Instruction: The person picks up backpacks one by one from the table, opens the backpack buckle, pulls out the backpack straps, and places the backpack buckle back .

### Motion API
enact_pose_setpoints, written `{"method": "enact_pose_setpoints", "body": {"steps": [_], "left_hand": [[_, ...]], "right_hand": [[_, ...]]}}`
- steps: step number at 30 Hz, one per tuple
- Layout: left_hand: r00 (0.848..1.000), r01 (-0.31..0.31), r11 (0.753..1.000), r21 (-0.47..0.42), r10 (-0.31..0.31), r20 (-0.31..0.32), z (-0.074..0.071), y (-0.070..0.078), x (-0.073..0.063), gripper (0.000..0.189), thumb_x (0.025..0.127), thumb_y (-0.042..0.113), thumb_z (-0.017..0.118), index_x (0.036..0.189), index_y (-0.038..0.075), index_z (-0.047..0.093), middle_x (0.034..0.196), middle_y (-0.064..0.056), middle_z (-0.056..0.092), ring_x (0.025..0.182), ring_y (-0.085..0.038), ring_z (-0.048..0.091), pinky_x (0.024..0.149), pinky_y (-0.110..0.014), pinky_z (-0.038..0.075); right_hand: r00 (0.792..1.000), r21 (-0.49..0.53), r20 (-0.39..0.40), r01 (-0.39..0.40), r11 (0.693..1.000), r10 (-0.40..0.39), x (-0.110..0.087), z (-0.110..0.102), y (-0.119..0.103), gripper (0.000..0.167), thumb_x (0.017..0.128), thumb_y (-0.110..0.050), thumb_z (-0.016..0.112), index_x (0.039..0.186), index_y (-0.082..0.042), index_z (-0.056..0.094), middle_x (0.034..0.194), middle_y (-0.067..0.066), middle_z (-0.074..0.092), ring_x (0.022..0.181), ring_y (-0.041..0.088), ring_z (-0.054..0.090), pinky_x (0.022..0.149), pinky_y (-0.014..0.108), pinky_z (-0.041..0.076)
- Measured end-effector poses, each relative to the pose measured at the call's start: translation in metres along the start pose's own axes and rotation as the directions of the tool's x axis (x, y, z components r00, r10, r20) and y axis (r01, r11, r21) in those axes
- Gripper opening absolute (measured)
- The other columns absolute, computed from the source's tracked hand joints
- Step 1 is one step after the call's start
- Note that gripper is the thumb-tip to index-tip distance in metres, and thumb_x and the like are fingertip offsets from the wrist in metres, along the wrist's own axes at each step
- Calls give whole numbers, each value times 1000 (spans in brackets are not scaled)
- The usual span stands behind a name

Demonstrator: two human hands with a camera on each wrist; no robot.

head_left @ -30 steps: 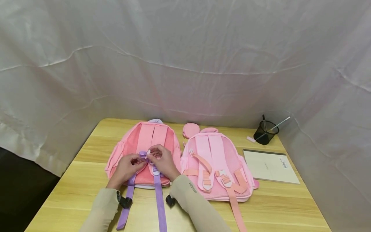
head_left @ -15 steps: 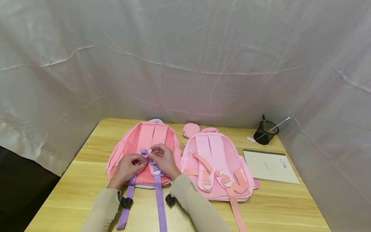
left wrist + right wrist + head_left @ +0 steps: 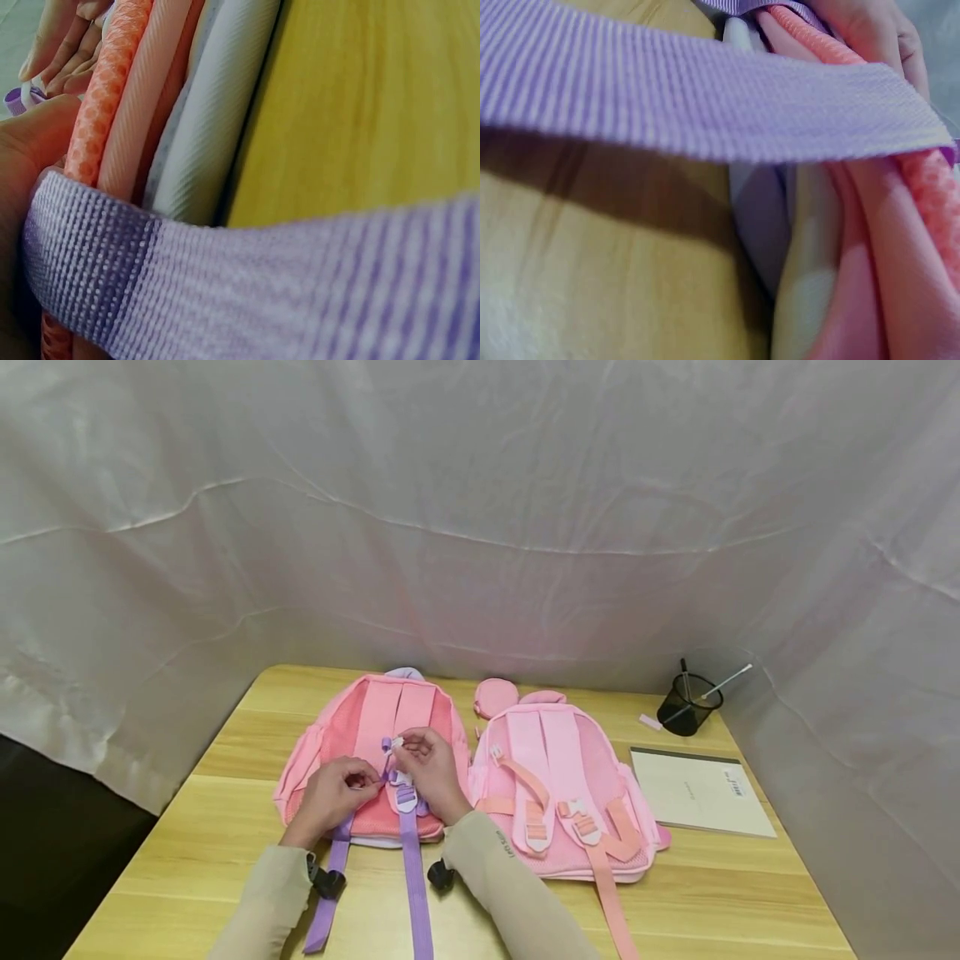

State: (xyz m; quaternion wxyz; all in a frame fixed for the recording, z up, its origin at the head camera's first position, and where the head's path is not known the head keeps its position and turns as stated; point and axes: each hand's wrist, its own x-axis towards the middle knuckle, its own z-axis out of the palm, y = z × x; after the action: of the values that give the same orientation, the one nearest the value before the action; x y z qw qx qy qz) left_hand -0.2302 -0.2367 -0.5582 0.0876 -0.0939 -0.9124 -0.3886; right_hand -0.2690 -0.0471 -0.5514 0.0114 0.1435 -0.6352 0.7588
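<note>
A coral-pink backpack (image 3: 330, 742) lies back panel up on the left of the table. Over its lower half, my right hand (image 3: 435, 770) pinches a small white buckle (image 3: 396, 743) threaded with purple webbing. Just left of it, my left hand (image 3: 335, 793) has thumb and fingertips together on a thin stretch of the purple strap (image 3: 386, 768) below the buckle. A second white buckle (image 3: 406, 798) sits beneath my right hand, its long purple tail (image 3: 415, 877) hanging toward me. Purple webbing (image 3: 247, 277) crosses the left wrist view close up, before the bag's layered edge.
A lighter pink backpack (image 3: 551, 743) with orange straps lies to the right, a round pink pouch (image 3: 496, 697) at its top. Beyond are a notebook (image 3: 697, 789), a pink eraser (image 3: 650, 722) and a black mesh pen cup (image 3: 681, 714). Grey curtains enclose the table.
My right hand has moved slightly up and right with the white buckle. The purple loop beside it looks smaller, and the strap between my hands is drawn out. My left hand has barely moved.
</note>
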Motion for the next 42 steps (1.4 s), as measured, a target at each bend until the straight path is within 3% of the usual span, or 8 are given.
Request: {"method": "enact_pose_setpoints", "body": {"steps": [8,14,31,42], "left_hand": [[1000,13,1000,25,-13,5,0,1,0,11,81,19,85,81,26,77,86,8,69,81,-10,60,75,-30,49],[1000,7,1000,27,-7,-2,-1,1,1,14,80,18,85,81,28,76,87,8,70,82,-11,61,77,-32,49],[1000,18,1000,5,-18,22,-2,0,0,13,82,18,84,83,28,76,90,6,71,84,-12,61,78,-32,50],[1000,11,1000,5,-12,27,-3,-1,0,12,82,19,84,82,27,76,87,7,70,82,-12,60,77,-32,48]], "right_hand": [[995,53,-101,31,998,-26,4,0,-10,27,91,5,73,116,12,64,103,14,70,91,10,67,83,20,57],[997,21,-68,40,999,-39,2,-2,-25,28,92,1,74,118,8,66,107,15,71,98,17,68,88,23,57],[999,-28,-14,36,999,-37,1,-15,-33,26,92,2,73,117,7,67,109,21,71,95,12,68,86,20,56],[1000,-157,-5,-19,987,18,3,-28,-36,25,93,2,72,117,7,67,110,25,71,94,12,67,87,19,55]]}}
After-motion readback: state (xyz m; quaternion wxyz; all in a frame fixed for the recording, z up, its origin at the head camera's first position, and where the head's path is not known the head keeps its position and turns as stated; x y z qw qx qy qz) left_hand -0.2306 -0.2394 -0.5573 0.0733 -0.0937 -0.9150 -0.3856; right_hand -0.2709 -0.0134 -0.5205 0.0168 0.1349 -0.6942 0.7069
